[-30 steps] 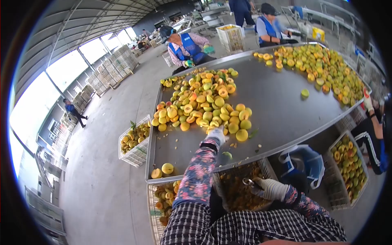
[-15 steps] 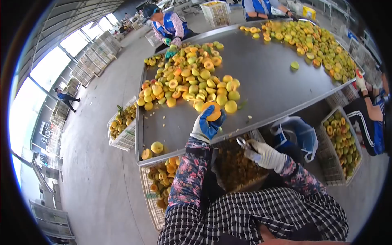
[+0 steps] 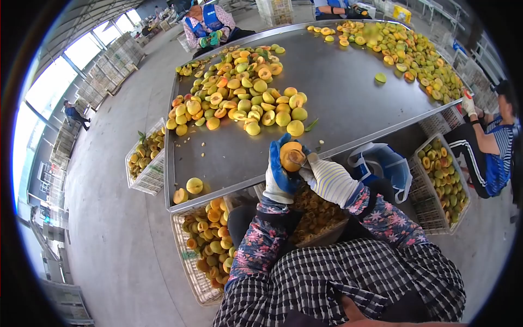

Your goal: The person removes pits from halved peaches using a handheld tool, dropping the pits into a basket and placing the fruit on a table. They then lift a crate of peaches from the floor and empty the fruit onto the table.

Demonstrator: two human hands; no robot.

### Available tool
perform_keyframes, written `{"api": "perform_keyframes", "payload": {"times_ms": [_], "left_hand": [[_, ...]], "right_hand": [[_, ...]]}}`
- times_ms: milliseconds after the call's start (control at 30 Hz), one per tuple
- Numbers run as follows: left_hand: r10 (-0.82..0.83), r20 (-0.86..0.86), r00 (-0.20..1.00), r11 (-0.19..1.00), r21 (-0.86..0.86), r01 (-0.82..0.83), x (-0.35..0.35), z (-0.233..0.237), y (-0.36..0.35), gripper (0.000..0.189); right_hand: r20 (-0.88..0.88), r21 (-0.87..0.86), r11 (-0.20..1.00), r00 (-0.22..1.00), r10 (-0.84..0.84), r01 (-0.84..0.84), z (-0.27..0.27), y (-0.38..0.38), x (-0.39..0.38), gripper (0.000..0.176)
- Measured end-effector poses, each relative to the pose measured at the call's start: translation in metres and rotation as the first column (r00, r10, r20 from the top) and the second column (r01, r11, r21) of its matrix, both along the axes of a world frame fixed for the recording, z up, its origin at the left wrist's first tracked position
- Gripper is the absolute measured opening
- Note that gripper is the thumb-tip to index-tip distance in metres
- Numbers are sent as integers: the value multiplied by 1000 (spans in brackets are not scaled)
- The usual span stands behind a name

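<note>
My left hand (image 3: 281, 173), in a white and blue glove, holds a halved peach (image 3: 292, 156) with its cut face up, just off the near edge of the metal table (image 3: 343, 103). Wrapped round a metal tool (image 3: 303, 162), my right hand (image 3: 330, 179) in a striped white glove meets the fruit from the right. The tool's looped tip touches the middle of the cut face; its handle is mostly hidden in the glove. Beyond my hands lies a heap of halved peaches (image 3: 245, 92). Below them is a container of brown-orange scraps (image 3: 316, 213).
Crates of peaches stand at the lower left (image 3: 210, 245), left (image 3: 146, 158) and right (image 3: 441, 180). A blue and white bucket (image 3: 384, 169) is right of my hands. Co-workers sit at the far side (image 3: 210, 24) and right (image 3: 493, 141). Another peach heap (image 3: 403, 54) lies far right.
My right hand has moved up and left, bringing the tool onto the peach. My left hand now holds the fruit closer in, apart from the heap. The view has shifted slightly.
</note>
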State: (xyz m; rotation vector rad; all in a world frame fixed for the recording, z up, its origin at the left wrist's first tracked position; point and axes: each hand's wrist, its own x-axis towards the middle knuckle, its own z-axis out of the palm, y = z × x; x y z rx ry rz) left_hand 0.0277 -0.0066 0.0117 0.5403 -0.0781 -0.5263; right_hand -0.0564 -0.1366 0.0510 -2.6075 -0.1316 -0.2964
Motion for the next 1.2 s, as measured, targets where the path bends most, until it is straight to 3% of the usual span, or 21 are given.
{"api": "perform_keyframes", "payload": {"times_ms": [67, 100, 167, 267, 300, 367, 433, 467, 533, 567, 667, 767, 800, 833, 867, 967, 1033, 1100, 1133, 1167, 1200], "left_hand": [[-26, -10, 1000, 999, -46, 25, 1, -5, 3, 47], [13, 108, 994, 999, 47, -18, 1, -7, 5, 44], [58, 342, 938, 968, 212, -137, 0, -13, 9, 39], [36, -8, 999, 999, 24, -36, 8, -24, 12, 33], [34, 38, 999, 999, 30, -35, 7, -28, 12, 32], [39, 139, 990, 998, 40, -45, 5, -26, 13, 32], [100, 415, 904, 958, 205, -200, 1, -18, 10, 32], [101, 545, 832, 920, 268, -287, -1, -14, 9, 33], [90, 271, 958, 978, 155, -136, 5, -15, 11, 33], [55, 127, 990, 994, 87, -66, 8, -15, 13, 34], [-72, 90, 993, 987, 149, 58, 16, -13, 26, 36], [66, 134, 989, 966, 238, -97, 8, -16, 15, 42], [77, -76, 994, 986, 153, -65, 8, -15, 13, 43], [149, 122, 981, 946, 270, -178, 6, -19, 9, 43], [190, 324, 927, 884, 354, -305, 4, -26, 5, 43], [164, 477, 864, 852, 373, -368, -2, -18, 2, 44], [139, 521, 842, 840, 388, -379, -2, -15, 0, 44], [-60, 704, 707, 733, 512, -448, 7, -26, 6, 45], [-127, 685, 717, 727, 556, -403, 9, -22, 6, 45], [-194, 664, 722, 716, 599, -358, 12, -19, 7, 46], [-228, 548, 805, 750, 626, -213, 13, -16, 9, 46]], "right_hand": [[8, 78, 997, 1000, 9, -10, -23, 1, 7, 27], [13, 118, 993, 1000, 15, -16, -32, 0, 9, 27], [-11, -4, 999, 999, 50, -50, -28, -1, 10, 27], [-113, -36, 994, 989, 100, -105, -16, 2, 9, 26], [-151, -25, 992, 981, 118, -123, -13, 3, 9, 26], [-192, 253, 956, 961, 197, -146, -25, 3, 15, 26], [-317, 581, 813, 907, 276, -45, -21, 4, 16, 27], [-437, 620, 783, 850, 294, 48, -5, 4, 17, 27], [-551, 646, 746, 776, 309, 162, 17, 4, 18, 27], [-471, 572, 820, 832, 293, 35, 5, -1, 20, 27], [-375, 363, 918, 876, 303, -162, -11, -12, 22, 30], [-154, 513, 828, 926, 346, -224, -68, -7, 23, 33], [-209, 526, 836, 930, 304, -155, -73, -3, 19, 34], [-264, 533, 842, 928, 262, -86, -52, 5, 14, 34], [-451, 707, 698, 833, 321, 113, -16, 10, 7, 36], [-528, 843, 426, 659, 535, 329, 4, -2, 4, 35], [-558, 823, 457, 636, 534, 338, 5, -6, 4, 39], [-576, 806, 500, 612, 542, 317, 7, -10, 2, 37], [-538, 792, 568, 696, 475, 225, 3, -7, -3, 35], [-552, 776, 591, 692, 466, 221, 2, -10, -4, 35], [-565, 761, 611, 685, 459, 219, 3, -11, -6, 35]]}}
